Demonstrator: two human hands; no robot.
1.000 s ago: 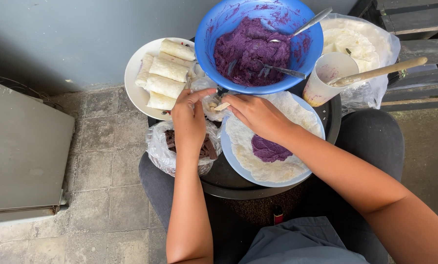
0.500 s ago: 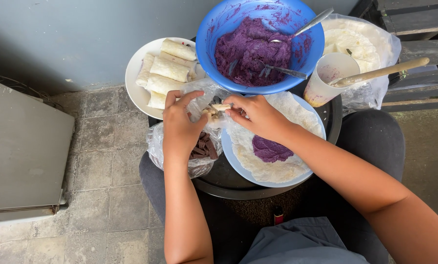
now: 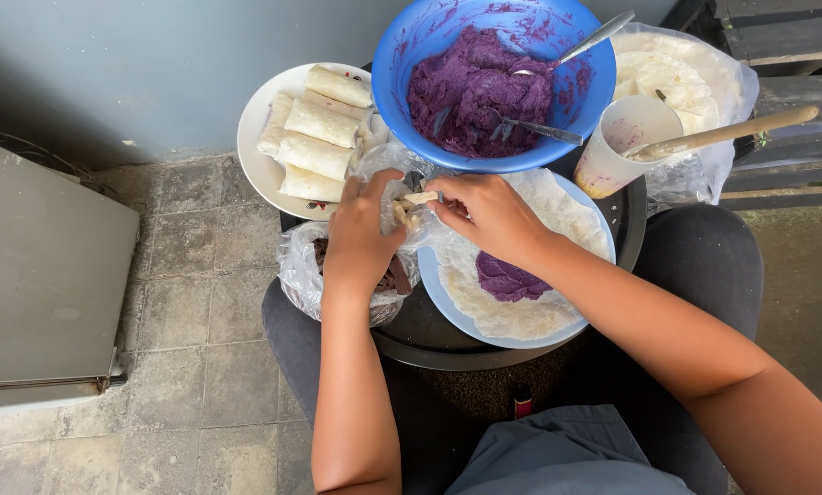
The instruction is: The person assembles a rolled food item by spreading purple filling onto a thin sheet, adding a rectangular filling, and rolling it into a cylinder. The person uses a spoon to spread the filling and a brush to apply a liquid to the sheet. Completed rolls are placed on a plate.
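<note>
- The round dark table [image 3: 484, 353] sits in front of the person's knees and carries everything, crowded edge to edge.
- A blue bowl [image 3: 402, 110] of purple mash stands at the far side, with a spoon and a fork resting in it.
- A white plate [image 3: 257, 156] to its left holds a stack of finished rolled wrappers [image 3: 314, 151].
- A blue plate [image 3: 443, 293] nearest the person holds a flat round wrapper [image 3: 521, 316] with a dollop of purple filling [image 3: 507, 280] on its middle.
- A clear bag of spare wrappers [image 3: 672, 73] lies at the far right, and a white cup [image 3: 617, 147] with a wooden spatula stands just beside it.
- A clear plastic bag [image 3: 293, 266] with dark brown pieces lies at the table's left edge, partly under the left wrist.
- The left hand [image 3: 360, 238] curls closed around the mouth of a small crinkled clear bag between the plates.
- The right hand [image 3: 489, 215] pinches a pale strip [image 3: 420, 197] at that bag's mouth, fingertips closed on it.
- Judging from this, a clean pick means holding the bag mouth open and steady, taking one strip only, and laying it straight along the filling, away from the wrapper's edge.
</note>
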